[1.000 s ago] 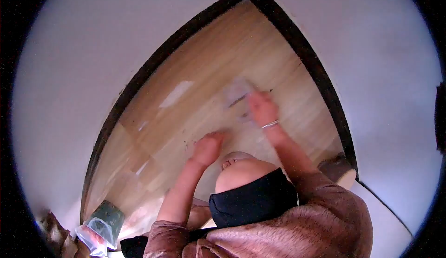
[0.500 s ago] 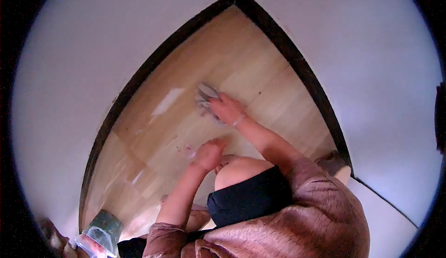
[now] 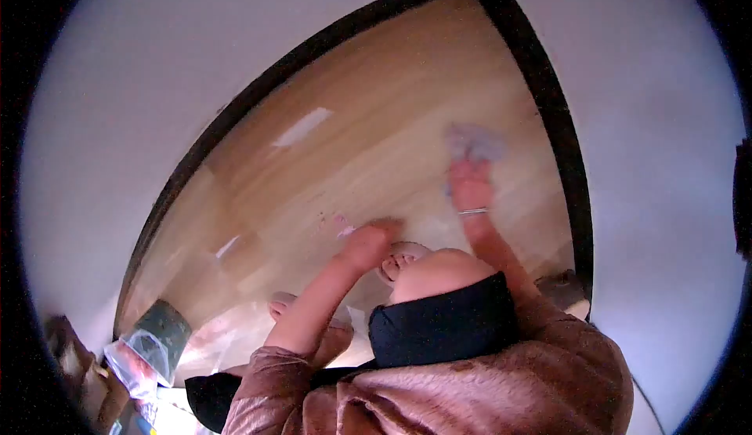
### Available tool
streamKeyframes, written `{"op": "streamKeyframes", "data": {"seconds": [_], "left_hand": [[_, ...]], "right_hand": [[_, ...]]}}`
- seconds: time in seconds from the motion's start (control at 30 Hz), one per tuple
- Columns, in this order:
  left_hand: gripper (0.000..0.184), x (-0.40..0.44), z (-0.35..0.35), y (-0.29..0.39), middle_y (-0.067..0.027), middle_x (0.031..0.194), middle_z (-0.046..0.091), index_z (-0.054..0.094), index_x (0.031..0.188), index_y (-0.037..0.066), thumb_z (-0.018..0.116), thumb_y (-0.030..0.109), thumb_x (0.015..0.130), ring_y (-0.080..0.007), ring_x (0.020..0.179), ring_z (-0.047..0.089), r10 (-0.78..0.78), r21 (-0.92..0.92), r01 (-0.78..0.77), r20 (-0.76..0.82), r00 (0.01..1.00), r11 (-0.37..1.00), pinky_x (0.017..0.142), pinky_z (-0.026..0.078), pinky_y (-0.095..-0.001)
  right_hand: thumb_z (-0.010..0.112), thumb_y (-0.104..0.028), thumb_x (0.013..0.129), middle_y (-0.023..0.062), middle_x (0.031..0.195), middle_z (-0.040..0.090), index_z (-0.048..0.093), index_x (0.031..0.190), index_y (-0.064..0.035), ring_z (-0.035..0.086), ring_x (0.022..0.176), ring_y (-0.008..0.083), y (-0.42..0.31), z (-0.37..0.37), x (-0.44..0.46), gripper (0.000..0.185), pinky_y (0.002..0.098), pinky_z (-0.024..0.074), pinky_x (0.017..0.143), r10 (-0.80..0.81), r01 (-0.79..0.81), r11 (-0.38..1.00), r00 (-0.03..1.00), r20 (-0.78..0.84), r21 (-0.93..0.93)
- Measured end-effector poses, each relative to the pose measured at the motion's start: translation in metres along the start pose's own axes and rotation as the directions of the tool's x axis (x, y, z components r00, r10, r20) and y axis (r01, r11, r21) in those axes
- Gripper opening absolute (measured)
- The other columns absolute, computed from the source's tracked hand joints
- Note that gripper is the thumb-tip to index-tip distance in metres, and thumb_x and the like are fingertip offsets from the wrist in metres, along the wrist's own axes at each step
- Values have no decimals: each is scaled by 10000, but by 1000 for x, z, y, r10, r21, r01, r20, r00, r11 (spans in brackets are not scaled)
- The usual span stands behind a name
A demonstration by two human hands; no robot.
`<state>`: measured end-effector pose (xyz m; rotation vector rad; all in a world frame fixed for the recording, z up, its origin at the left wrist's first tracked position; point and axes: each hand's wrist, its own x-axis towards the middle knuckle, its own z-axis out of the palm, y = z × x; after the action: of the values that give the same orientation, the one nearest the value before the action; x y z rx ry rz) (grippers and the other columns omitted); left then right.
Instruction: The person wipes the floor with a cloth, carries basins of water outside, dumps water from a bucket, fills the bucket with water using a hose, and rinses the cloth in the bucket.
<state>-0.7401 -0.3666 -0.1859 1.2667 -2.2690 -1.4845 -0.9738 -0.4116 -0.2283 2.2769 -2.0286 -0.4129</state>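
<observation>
My right hand (image 3: 471, 186), with a thin bracelet at the wrist, presses a grey cloth (image 3: 479, 142) onto the wood-look floor (image 3: 368, 145). Motion blurs both the cloth and the fingers, which are closed on its near edge. Close to my bent knee (image 3: 442, 274), my left hand (image 3: 374, 244) hovers low over the floor. Its blurred fingers reach out to the right, and I see nothing in them. Small pinkish marks (image 3: 338, 222) show on the floor just left of that hand.
Dark skirting (image 3: 513, 23) meets pale walls (image 3: 642, 121) in a corner ahead. At lower left stands a dark green bin (image 3: 168, 325) with a clear plastic liner (image 3: 141, 360), beside some brownish items (image 3: 74, 360). My slippered foot (image 3: 399, 262) is under the knee.
My right hand has swept the cloth to the right across the floor. My left hand has shifted slightly right and up as the view turned.
</observation>
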Motion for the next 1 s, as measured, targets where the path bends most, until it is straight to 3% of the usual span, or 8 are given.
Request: {"op": "streamKeyframes", "data": {"seconds": [0.27, 0.43, 0.53, 0.67, 0.73, 0.83, 0.9, 1.0], "left_hand": [[237, -22, -23, -7, -161, 976, 524, 500, 972, 57, 433, 173, 776, -335, 866, 509, -304, 93, 291, 188, 934, 952, 725, 424, -394], [295, -40, -24, -14, -176, 923, 528, 471, 973, 17, 438, 36, 680, -330, 862, 509, -314, -33, 314, -10, 949, 949, 708, 433, -380], [302, -36, -17, -16, -174, 949, 519, 490, 978, 37, 437, 35, 680, -329, 873, 502, -348, -149, 335, -71, 935, 930, 724, 427, -379], [258, -37, -23, -22, -143, 1003, 512, 504, 1004, 85, 451, 102, 751, -310, 937, 480, -366, -115, 357, -71, 928, 927, 787, 399, -375], [249, -45, -27, -31, -144, 980, 520, 511, 989, 84, 461, 96, 745, -311, 920, 486, -397, -102, 388, -87, 914, 916, 777, 402, -377], [230, -53, -38, -50, -147, 928, 533, 523, 947, 71, 484, 70, 721, -320, 881, 490, -348, -161, 317, -226, 910, 934, 753, 403, -383], [187, -59, -52, -57, -165, 865, 535, 544, 820, 25, 466, -3, 652, -317, 834, 496, -405, -197, 355, -391, 827, 914, 713, 416, -379], [188, -56, -63, -61, -164, 871, 526, 520, 822, 17, 456, -26, 651, -317, 834, 495, -424, -181, 402, -603, 675, 898, 703, 415, -383]], "right_hand": [[457, -344, 773, 121, 847, 480, 405, 1152, -299, 528, 701, 292, -102, -69, 54, 385, 413, 447, 514, -168, 82, 770, 983, 78, 633], [488, -316, 742, 174, 1014, 449, 423, 1150, -202, 535, 699, 328, -52, -46, 139, 429, 427, 462, 528, 20, 49, 887, 990, -143, 459], [454, -345, 768, 148, 1023, 446, 420, 1137, -216, 529, 775, 315, -95, -7, 138, 392, 416, 462, 576, -225, 279, 917, 952, -207, 286], [453, -369, 764, 122, 958, 457, 417, 1129, -265, 529, 750, 304, -157, -68, 110, 381, 398, 457, 555, -575, 485, 719, 817, 34, 498], [475, -385, 746, 114, 890, 456, 426, 1115, -235, 525, 727, 299, -171, -81, 124, 402, 401, 450, 537, -418, 409, 757, 902, -104, 509], [489, -397, 735, 110, 875, 454, 434, 1104, -201, 526, 722, 304, -181, -77, 171, 422, 400, 446, 527, -356, 614, 724, 723, -592, 315], [505, -377, 728, 119, 900, 457, 447, 1089, -187, 524, 768, 296, -214, -77, 179, 412, 402, 447, 560, -275, 315, 878, 948, -158, 360], [507, -328, 732, 139, 937, 445, 464, 1061, -165, 504, 828, 304, -265, -62, 152, 370, 409, 440, 629, -638, 656, 595, 737, -224, 464]]}}
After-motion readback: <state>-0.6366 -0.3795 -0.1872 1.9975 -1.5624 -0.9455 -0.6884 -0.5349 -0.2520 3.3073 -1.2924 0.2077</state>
